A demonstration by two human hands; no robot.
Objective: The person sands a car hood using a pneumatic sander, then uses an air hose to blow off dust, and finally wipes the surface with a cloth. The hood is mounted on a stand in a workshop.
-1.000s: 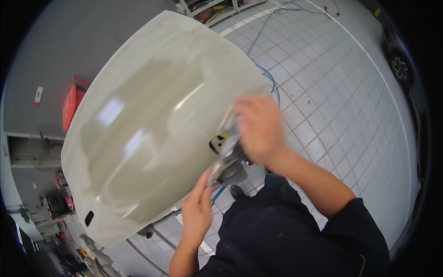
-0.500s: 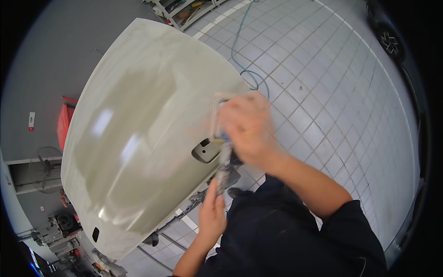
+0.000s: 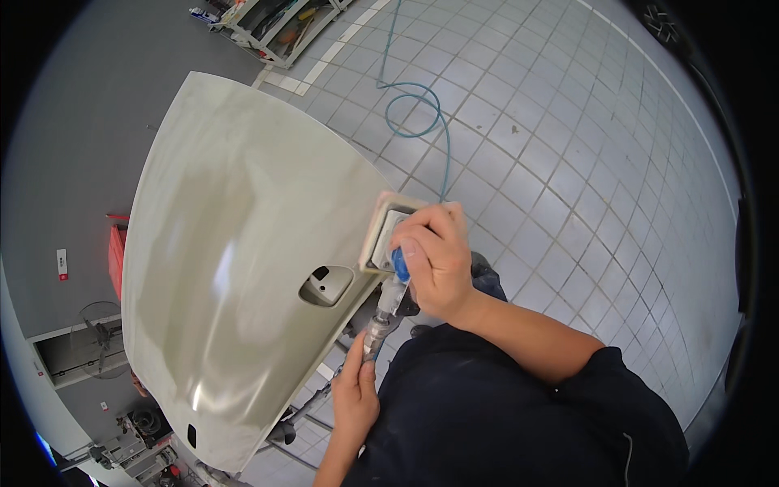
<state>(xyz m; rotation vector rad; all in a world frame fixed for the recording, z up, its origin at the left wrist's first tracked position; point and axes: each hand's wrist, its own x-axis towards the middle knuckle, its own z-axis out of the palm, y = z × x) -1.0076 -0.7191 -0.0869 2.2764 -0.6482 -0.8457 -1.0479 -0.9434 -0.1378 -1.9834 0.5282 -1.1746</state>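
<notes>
A large pale beige car hood (image 3: 268,211) lies in front of me, with dull sanded-looking patches and an opening (image 3: 329,286) near its closest edge. My right hand (image 3: 438,260) is wrapped around the body of a sander (image 3: 391,229) that has a rectangular pad and a blue part under my thumb. The pad is at the hood's right edge; whether it touches the surface is hard to tell. Closed around the grey hose (image 3: 375,334) at the sander's rear is my left hand (image 3: 355,396).
A thin teal hose (image 3: 439,122) loops over the tiled floor (image 3: 544,195). Metal stand bars (image 3: 312,406) show beneath the hood. At the top stands a tool shelf (image 3: 284,32); a fan (image 3: 101,337) and a red object (image 3: 117,256) are along the left.
The hood now appears lower and further left in view as my viewpoint shifts. The sander, blurred by motion before, shows sharply at the hood's right edge. Both hands keep their grip.
</notes>
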